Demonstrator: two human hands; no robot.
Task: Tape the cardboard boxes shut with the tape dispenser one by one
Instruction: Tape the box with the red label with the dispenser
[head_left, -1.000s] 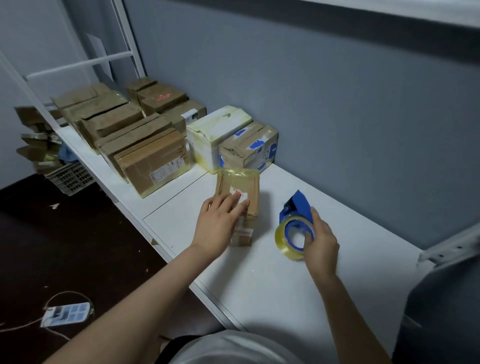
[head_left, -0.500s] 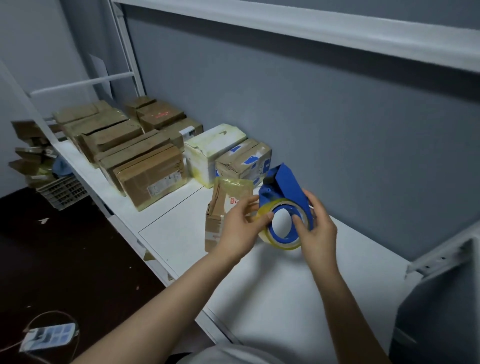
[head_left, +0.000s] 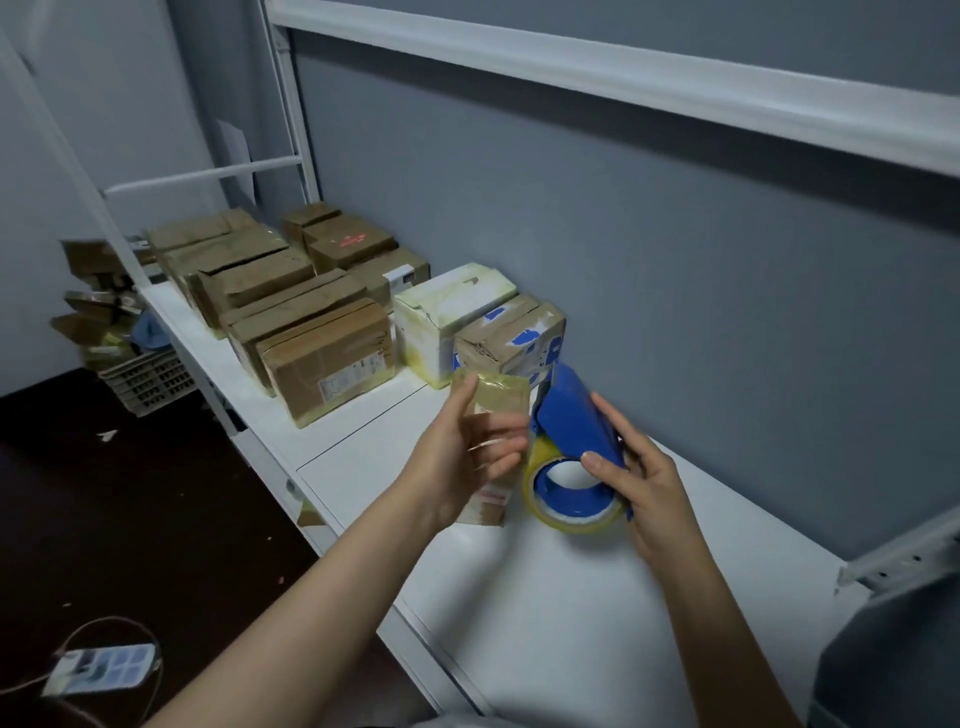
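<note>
My right hand (head_left: 649, 488) grips the blue tape dispenser (head_left: 576, 421), held up above the white shelf (head_left: 571, 597); its yellowish tape roll (head_left: 540, 499) faces me. My left hand (head_left: 457, 462) is just left of the roll, and its fingers pinch a blurred, clear end of tape (head_left: 488, 446) drawn off it. A small cardboard box (head_left: 498, 397) with a glossy taped top stands upright on the shelf behind my left hand, which hides part of it.
Several brown boxes (head_left: 327, 358) line the shelf to the left, then a white box (head_left: 452, 306) and a box with blue tape patches (head_left: 511, 338) against the grey wall. An upper shelf rail (head_left: 623, 78) runs overhead. A crate (head_left: 145, 382) and a power strip (head_left: 98, 667) lie on the floor.
My right hand lifted the dispenser off the shelf. My left hand left the small box, reached the roll, and has moved left with the tape end.
</note>
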